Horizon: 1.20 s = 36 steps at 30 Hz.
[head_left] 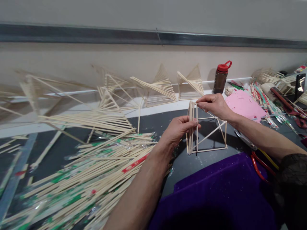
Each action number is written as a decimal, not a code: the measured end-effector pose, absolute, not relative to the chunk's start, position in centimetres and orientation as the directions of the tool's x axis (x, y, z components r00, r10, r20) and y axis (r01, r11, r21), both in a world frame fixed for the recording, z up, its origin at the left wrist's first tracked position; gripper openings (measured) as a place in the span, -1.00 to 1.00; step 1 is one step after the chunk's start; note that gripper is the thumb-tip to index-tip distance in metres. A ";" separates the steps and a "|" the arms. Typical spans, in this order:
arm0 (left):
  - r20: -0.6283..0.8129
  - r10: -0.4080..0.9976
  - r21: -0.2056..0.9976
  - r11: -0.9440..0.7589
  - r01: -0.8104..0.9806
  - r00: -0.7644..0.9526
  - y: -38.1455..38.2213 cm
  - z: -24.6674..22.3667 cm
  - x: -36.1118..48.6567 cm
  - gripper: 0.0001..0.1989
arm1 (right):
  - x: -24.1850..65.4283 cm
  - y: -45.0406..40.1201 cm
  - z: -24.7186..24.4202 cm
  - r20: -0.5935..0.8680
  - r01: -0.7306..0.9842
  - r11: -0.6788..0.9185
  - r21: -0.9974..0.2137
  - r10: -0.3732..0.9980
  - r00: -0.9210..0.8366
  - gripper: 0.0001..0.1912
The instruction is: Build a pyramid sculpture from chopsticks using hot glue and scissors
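A small frame of wooden chopsticks (212, 134) stands on the dark table in front of me, with crossed sticks on its right part and several upright sticks close together on its left. My left hand (180, 127) pinches those upright sticks (191, 137) around mid-height between thumb and fingers. At the top of the same sticks, my right hand (214, 104) has its thumb and fingertips pressed together. Whether a separate stick end or only the frame's top corner is between those fingertips is hidden.
Loose and wrapped chopsticks (96, 172) cover the left. Finished stick structures (158, 88) line the wall, beside a red-capped bottle (220, 78). A pink sheet (244, 103), red-handled pliers (260, 167) and more wrapped chopsticks (266, 105) lie right. Purple cloth (216, 191) is nearest me.
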<state>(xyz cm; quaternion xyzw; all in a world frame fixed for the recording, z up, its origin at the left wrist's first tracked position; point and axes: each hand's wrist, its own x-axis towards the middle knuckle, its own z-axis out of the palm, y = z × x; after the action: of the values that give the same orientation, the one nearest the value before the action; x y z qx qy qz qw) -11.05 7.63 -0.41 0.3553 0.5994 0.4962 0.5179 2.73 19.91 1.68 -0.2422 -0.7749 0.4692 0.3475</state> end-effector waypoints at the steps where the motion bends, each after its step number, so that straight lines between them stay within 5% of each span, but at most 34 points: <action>1: -0.270 0.940 0.962 0.256 -0.091 -0.210 7.6 -0.4 -11.0 -0.74 | 2.7 19.9 1.7 0.315 0.047 0.445 -0.894 0.700 -0.641 -0.77; 13: -0.267 0.938 0.962 0.247 -0.114 -0.220 7.6 -0.6 -11.2 -0.74 | 2.5 20.0 1.8 0.261 0.023 0.367 -0.930 0.702 -0.662 -0.78; 19: -0.258 0.939 0.965 0.239 -0.111 -0.226 7.4 -0.3 -11.0 -0.78 | 2.9 20.9 2.1 0.296 0.043 0.461 -0.886 0.635 -0.714 -0.82; 29: -0.260 0.940 0.964 0.240 -0.112 -0.222 7.4 -0.4 -11.0 -0.76 | 2.0 21.8 1.2 0.020 -0.033 -0.014 -0.999 0.540 -0.841 -0.70; 36: -0.263 0.941 0.963 0.244 -0.115 -0.215 7.4 -0.5 -11.0 -0.78 | 1.8 22.0 0.9 0.012 -0.015 -0.001 -1.000 0.541 -0.841 -0.70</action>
<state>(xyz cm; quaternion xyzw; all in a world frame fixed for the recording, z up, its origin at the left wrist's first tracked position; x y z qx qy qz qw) -11.04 7.36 -0.46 0.3487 0.5921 0.5066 0.5208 1.77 21.95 0.89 -0.1941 -0.6765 0.6804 0.2043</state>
